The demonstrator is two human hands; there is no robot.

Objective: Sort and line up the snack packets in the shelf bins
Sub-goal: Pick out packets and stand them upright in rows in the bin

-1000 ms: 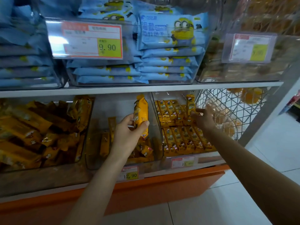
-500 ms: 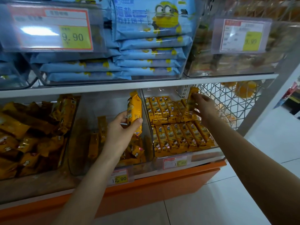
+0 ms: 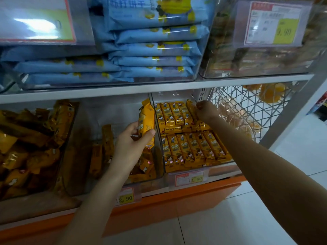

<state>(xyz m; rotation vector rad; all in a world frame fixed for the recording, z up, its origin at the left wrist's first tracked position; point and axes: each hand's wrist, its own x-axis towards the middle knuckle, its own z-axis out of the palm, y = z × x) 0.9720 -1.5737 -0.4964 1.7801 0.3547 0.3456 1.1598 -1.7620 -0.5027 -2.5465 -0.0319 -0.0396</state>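
Fingers [image 3: 131, 126] and thumb of the left hand [image 3: 129, 147] are closed round the lower half of a yellow foil snack packet [image 3: 146, 119]. They hold it upright above the wall between the middle clear plastic bin [image 3: 113, 110] and the right clear plastic bin [image 3: 175, 96]. The right hand [image 3: 207, 113] reaches to the far right corner of the right clear plastic bin. Its fingers curl onto the end packet [image 3: 191, 107] of the far row [image 3: 172, 114] and appear to pinch it. The near row [image 3: 192, 149] lies flat, faces up, edges touching.

Step in hand, as judged: seating the end packet. It should go down flat, printed face up, long edge against its neighbour and ends level with the row. A light press would help, since slippery foil tends to ride up. The upright packet probably goes in next.
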